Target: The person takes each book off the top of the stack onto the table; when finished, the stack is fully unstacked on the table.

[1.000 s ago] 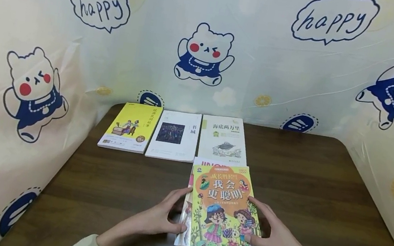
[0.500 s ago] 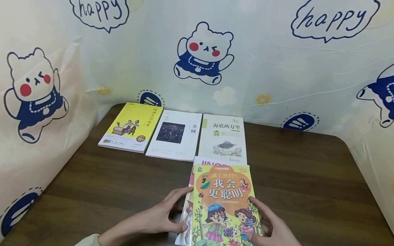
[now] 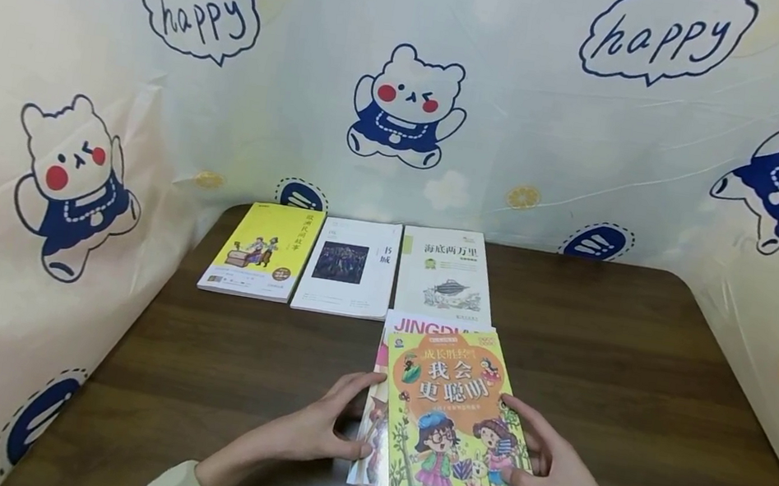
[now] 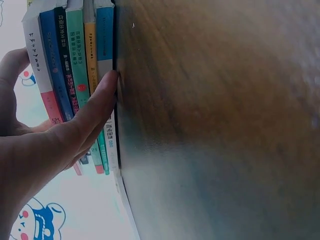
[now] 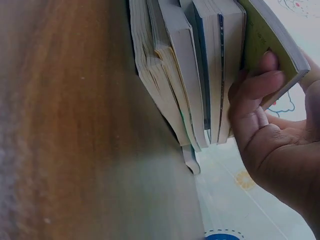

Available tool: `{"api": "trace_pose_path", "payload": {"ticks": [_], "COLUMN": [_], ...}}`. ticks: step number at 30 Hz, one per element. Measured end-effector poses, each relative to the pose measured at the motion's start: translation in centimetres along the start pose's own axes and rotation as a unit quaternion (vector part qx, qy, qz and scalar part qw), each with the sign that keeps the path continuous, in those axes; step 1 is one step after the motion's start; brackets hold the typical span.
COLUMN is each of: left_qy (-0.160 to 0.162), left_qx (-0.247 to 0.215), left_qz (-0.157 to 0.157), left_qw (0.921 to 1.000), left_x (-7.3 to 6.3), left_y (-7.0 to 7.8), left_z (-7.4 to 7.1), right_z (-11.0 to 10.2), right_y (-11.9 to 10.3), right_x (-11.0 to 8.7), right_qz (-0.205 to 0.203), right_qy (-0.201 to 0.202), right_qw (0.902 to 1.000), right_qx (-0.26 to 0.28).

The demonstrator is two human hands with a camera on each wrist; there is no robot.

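A yellow-green picture book (image 3: 450,451) lies askew on top of a stack, its cover showing two cartoon children. My right hand (image 3: 555,474) pinches its right edge, thumb on the cover; in the right wrist view, fingers (image 5: 267,80) curl beneath the raised book. Below it, a magazine (image 3: 374,457) with pink lettering shows along the left and top. My left hand (image 3: 319,424) rests against the left side of the stack. In the left wrist view, its extended fingers (image 4: 97,100) touch the book spines (image 4: 75,55). Several more books form the stack underneath.
Behind the stack lie a yellow book (image 3: 265,250), a white book with a dark picture (image 3: 348,270) and a white book with an airship drawing (image 3: 445,272), in a row. A cartoon-printed cloth (image 3: 496,125) surrounds the brown wooden table (image 3: 626,368).
The picture book has slid right and slightly toward me with my right hand, uncovering more of the magazine's lettering. My left hand has stayed at the stack's left side.
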State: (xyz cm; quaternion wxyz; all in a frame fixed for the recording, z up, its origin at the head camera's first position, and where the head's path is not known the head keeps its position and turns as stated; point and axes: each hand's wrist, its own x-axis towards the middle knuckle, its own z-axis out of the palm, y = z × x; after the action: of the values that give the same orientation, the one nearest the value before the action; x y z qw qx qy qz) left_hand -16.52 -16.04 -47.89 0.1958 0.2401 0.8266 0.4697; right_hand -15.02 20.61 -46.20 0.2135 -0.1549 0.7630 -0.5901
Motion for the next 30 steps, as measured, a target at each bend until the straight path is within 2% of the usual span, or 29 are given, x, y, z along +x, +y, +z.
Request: {"api": "trace_pose_path", "payload": {"ticks": [9,17,24,30], "left_qy": [-0.009,-0.008,-0.010,-0.008], "left_qx": [-0.017,-0.009,-0.010,-0.002], "left_qz": [-0.002,-0.003,-0.009,-0.002], "left_qw": [0.9998,0.9999,0.9999,1.0000], "left_x": [0.0,0.0,0.1,0.1], "left_y": [-0.1,-0.1,0.0,-0.2], "left_z": [0.0,-0.2,-0.2,-0.2], "right_z": [0.0,-0.1,-0.2,-1.0], "right_y": [0.2,0.1,0.0,0.0], "right_x": [-0.4,-0.8,-1.1,-1.7], "right_qz": [-0.014,0.003,0.006,0.005], "right_qy": [0.033,0.070,0.053,0.068], "right_qw": [0.9993,0.9975,0.9979,0.9974], "right_qx": [-0.014,-0.005,0.037,0.023]}}
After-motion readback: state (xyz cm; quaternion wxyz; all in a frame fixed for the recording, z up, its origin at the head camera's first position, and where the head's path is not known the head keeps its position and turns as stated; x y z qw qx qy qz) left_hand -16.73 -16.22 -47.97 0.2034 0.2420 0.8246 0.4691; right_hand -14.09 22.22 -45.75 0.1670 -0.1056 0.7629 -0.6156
